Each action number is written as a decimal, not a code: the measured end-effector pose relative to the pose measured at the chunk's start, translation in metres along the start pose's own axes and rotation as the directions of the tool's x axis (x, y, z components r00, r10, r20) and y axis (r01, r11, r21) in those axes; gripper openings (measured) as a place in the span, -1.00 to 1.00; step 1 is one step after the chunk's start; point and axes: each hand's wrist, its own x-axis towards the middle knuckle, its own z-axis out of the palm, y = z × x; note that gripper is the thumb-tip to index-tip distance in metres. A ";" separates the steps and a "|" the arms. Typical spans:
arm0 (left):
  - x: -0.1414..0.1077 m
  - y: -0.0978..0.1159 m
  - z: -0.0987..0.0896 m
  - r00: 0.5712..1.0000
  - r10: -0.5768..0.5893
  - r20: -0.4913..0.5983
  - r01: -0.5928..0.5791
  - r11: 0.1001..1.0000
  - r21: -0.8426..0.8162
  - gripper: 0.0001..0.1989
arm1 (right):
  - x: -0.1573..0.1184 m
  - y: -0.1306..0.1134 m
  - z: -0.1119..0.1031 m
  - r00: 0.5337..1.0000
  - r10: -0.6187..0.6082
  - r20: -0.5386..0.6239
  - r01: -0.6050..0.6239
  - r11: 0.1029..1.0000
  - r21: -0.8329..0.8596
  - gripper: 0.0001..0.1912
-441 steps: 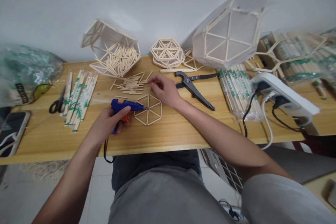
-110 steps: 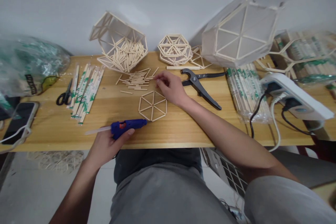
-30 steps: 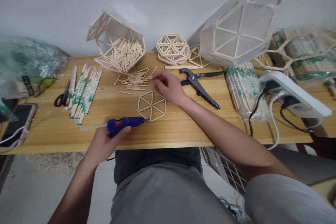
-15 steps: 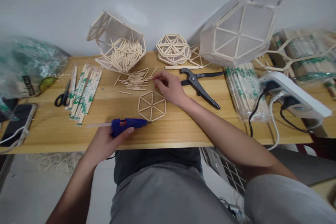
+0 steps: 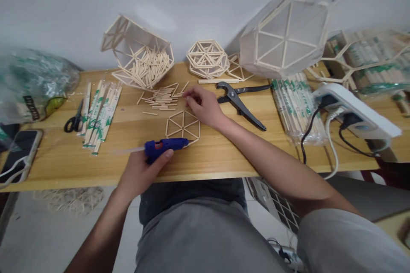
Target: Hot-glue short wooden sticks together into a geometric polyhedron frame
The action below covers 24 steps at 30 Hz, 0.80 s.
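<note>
My left hand [image 5: 142, 171] is closed around a blue hot glue gun [image 5: 156, 148], with a pale glue stick jutting from its rear. The gun's nozzle lies over the lower right of a flat wooden hexagon frame [image 5: 183, 129] with spokes meeting at its centre. My right hand [image 5: 203, 103] rests just above the frame's upper right, fingers curled and pinched beside a loose pile of short wooden sticks [image 5: 164, 97]. Whatever may be between those fingertips is too small to see. Black-handled cutting pliers [image 5: 237, 100] lie right of this hand.
Behind stand a stick-filled frame container [image 5: 145, 62], stacked hexagons [image 5: 208, 57] and a large paper-covered frame [image 5: 282, 36]. Wrapped chopsticks [image 5: 104, 113], scissors [image 5: 74, 123] and a phone [image 5: 22, 153] lie left. A power strip [image 5: 358, 111] with cables sits right.
My left hand has moved right with the glue gun, bringing the nozzle from the hexagon's bottom corner to its lower right. The right hand stays by the stick pile, and the view has shifted slightly.
</note>
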 end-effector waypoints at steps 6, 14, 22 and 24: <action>0.000 0.001 0.023 1.000 -0.027 -0.007 0.027 1.000 0.003 -0.62 | 0.001 -0.001 0.000 1.000 0.016 0.019 -0.016 1.000 -0.010 -0.81; -0.003 -0.008 0.028 0.997 0.041 -0.071 -0.040 0.999 0.019 -0.65 | 0.003 0.005 0.002 0.999 -0.032 0.017 0.032 0.999 0.009 -0.84; -0.007 -0.002 0.033 0.991 0.051 -0.126 -0.049 0.999 0.019 -0.66 | 0.002 0.005 0.002 0.998 -0.048 0.029 0.049 0.999 -0.016 -0.81; -0.007 -0.002 0.033 0.989 0.053 -0.140 -0.051 0.999 0.016 -0.66 | 0.003 0.006 0.002 0.998 -0.052 0.024 0.053 0.999 -0.013 -0.82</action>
